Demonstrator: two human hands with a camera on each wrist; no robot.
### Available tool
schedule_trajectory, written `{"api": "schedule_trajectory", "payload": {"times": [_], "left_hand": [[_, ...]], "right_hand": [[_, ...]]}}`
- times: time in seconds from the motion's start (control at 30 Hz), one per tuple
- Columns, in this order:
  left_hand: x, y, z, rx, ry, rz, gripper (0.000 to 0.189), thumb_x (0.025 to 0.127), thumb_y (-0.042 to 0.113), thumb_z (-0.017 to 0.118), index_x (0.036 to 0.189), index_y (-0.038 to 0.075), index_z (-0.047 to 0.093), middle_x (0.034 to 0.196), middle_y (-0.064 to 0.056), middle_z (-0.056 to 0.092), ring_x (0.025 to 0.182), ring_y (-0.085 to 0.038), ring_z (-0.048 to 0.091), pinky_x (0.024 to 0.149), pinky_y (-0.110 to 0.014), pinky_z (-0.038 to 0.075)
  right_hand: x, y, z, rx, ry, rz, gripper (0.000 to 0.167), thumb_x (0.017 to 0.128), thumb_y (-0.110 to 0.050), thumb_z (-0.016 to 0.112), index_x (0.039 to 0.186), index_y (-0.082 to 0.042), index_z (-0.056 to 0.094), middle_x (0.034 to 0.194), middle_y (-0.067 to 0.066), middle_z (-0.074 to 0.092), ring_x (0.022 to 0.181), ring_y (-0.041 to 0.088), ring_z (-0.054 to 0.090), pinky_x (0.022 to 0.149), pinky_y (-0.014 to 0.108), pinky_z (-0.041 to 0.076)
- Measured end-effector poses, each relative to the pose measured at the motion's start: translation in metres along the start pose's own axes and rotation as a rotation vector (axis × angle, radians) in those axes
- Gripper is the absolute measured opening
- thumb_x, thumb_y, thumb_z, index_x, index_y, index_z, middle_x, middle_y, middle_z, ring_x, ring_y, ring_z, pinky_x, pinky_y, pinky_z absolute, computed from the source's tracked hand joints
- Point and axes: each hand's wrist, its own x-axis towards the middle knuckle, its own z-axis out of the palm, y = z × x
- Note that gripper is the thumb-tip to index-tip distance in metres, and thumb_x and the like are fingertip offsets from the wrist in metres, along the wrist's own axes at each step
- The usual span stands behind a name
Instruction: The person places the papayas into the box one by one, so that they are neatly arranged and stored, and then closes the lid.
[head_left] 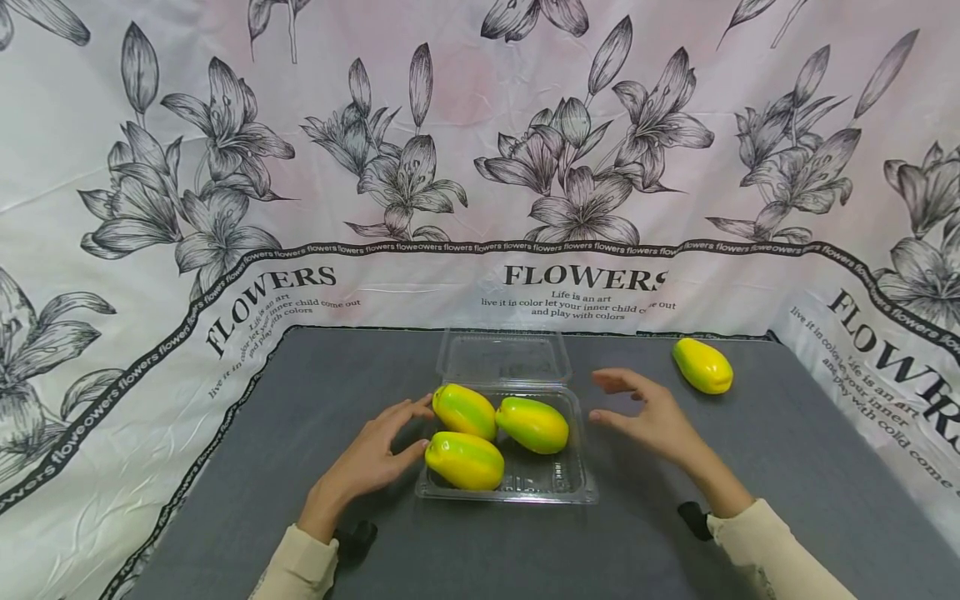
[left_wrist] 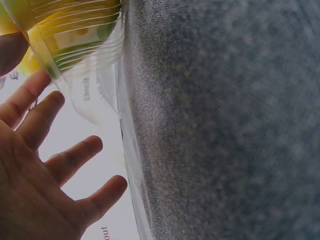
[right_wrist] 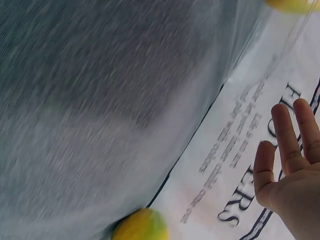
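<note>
Three yellow-green papayas lie in a clear plastic clamshell box (head_left: 517, 493) whose lid (head_left: 504, 358) is folded back away from me. One papaya (head_left: 463, 412) is at the back left, another (head_left: 534, 425) at the right, and the third (head_left: 465, 461) at the front left. My left hand (head_left: 375, 446) is at the box's left side, fingers spread, fingertips right at the rim and the two left papayas. In the left wrist view its fingers (left_wrist: 75, 157) are loosely extended beside the ribbed wall. Just right of the box, my right hand (head_left: 648, 414) hovers with nothing in its fingers.
A fourth papaya (head_left: 702, 366) lies near the back right of the grey tabletop (head_left: 630, 542). Behind and at both sides hangs a white cloth (head_left: 420, 292) printed with lilies and lettering.
</note>
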Motion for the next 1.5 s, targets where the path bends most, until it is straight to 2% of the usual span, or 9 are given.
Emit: {"api": "schedule_trajectory", "payload": {"times": [0.43, 0.7, 0.8, 1.03, 1.1, 1.23, 1.3, 1.4, 1.5], "left_hand": [[0.000, 0.000, 0.000, -0.002, -0.005, -0.015, 0.045, 0.099, 0.031, 0.066, 0.140, 0.016, 0.057, 0.165, 0.005, 0.037, 0.154, -0.039, 0.030, 0.117, -0.075, 0.021], [0.000, 0.000, 0.000, -0.001, -0.001, -0.008, 0.044, 0.100, 0.030, 0.066, 0.140, 0.016, 0.057, 0.165, 0.004, 0.038, 0.153, -0.039, 0.031, 0.117, -0.075, 0.022], [0.000, 0.000, -0.001, -0.006, -0.002, -0.008, 0.045, 0.100, 0.031, 0.066, 0.140, 0.016, 0.057, 0.165, 0.004, 0.038, 0.153, -0.039, 0.030, 0.117, -0.075, 0.021], [0.000, 0.001, -0.001, -0.010, -0.007, -0.013, 0.045, 0.100, 0.034, 0.066, 0.141, 0.017, 0.057, 0.164, 0.005, 0.038, 0.154, -0.038, 0.030, 0.117, -0.075, 0.021], [0.000, 0.000, 0.000, -0.008, -0.008, -0.014, 0.045, 0.100, 0.034, 0.066, 0.141, 0.017, 0.057, 0.164, 0.005, 0.038, 0.154, -0.038, 0.030, 0.117, -0.075, 0.021], [0.000, 0.000, 0.000, -0.008, -0.010, -0.019, 0.045, 0.100, 0.033, 0.066, 0.141, 0.017, 0.057, 0.165, 0.006, 0.037, 0.154, -0.037, 0.030, 0.117, -0.075, 0.021], [0.000, 0.000, 0.000, -0.006, -0.010, -0.021, 0.045, 0.100, 0.033, 0.066, 0.141, 0.017, 0.057, 0.165, 0.006, 0.037, 0.154, -0.037, 0.030, 0.117, -0.074, 0.021], [0.000, 0.001, 0.000, -0.003, -0.008, -0.024, 0.045, 0.100, 0.033, 0.066, 0.141, 0.018, 0.057, 0.165, 0.006, 0.037, 0.154, -0.038, 0.030, 0.117, -0.074, 0.021], [0.000, 0.001, 0.000, 0.000, -0.006, -0.024, 0.045, 0.100, 0.033, 0.066, 0.141, 0.018, 0.057, 0.165, 0.005, 0.037, 0.154, -0.038, 0.030, 0.117, -0.075, 0.021]], "right_hand": [[-0.011, 0.025, -0.020, -0.060, 0.054, 0.062, 0.056, 0.088, -0.031, 0.082, 0.136, -0.012, 0.061, 0.132, 0.011, 0.069, 0.113, 0.028, 0.063, 0.093, 0.049, 0.043], [-0.013, 0.036, -0.029, -0.070, 0.089, 0.092, 0.051, 0.091, -0.032, 0.078, 0.135, -0.011, 0.062, 0.131, 0.013, 0.069, 0.108, 0.003, 0.058, 0.090, 0.047, 0.043], [-0.013, 0.038, -0.033, -0.074, 0.110, 0.107, 0.050, 0.092, -0.033, 0.077, 0.133, -0.010, 0.063, 0.130, 0.015, 0.069, 0.107, 0.000, 0.055, 0.090, 0.049, 0.042], [-0.015, 0.044, -0.043, -0.083, 0.165, 0.159, 0.051, 0.093, -0.038, 0.075, 0.133, -0.009, 0.064, 0.131, 0.017, 0.068, 0.114, 0.011, 0.056, 0.101, 0.059, 0.044], [-0.015, 0.047, -0.045, -0.104, 0.190, 0.165, 0.050, 0.093, -0.038, 0.075, 0.132, -0.008, 0.065, 0.130, 0.017, 0.069, 0.112, 0.004, 0.055, 0.102, 0.048, 0.047], [-0.015, 0.052, -0.049, -0.148, 0.236, 0.179, 0.049, 0.092, -0.038, 0.076, 0.129, -0.007, 0.068, 0.126, 0.017, 0.071, 0.102, -0.012, 0.047, 0.091, 0.025, 0.048], [-0.015, 0.054, -0.051, -0.162, 0.252, 0.188, 0.048, 0.092, -0.038, 0.076, 0.128, -0.006, 0.068, 0.125, 0.018, 0.071, 0.103, -0.006, 0.051, 0.091, 0.029, 0.049], [-0.014, 0.058, -0.054, -0.170, 0.260, 0.199, 0.049, 0.094, -0.038, 0.074, 0.128, -0.004, 0.067, 0.126, 0.020, 0.069, 0.109, 0.019, 0.059, 0.095, 0.048, 0.049], [-0.014, 0.062, -0.058, -0.170, 0.262, 0.205, 0.050, 0.094, -0.037, 0.074, 0.129, -0.001, 0.066, 0.125, 0.024, 0.067, 0.113, 0.037, 0.057, 0.093, 0.060, 0.045]]}}
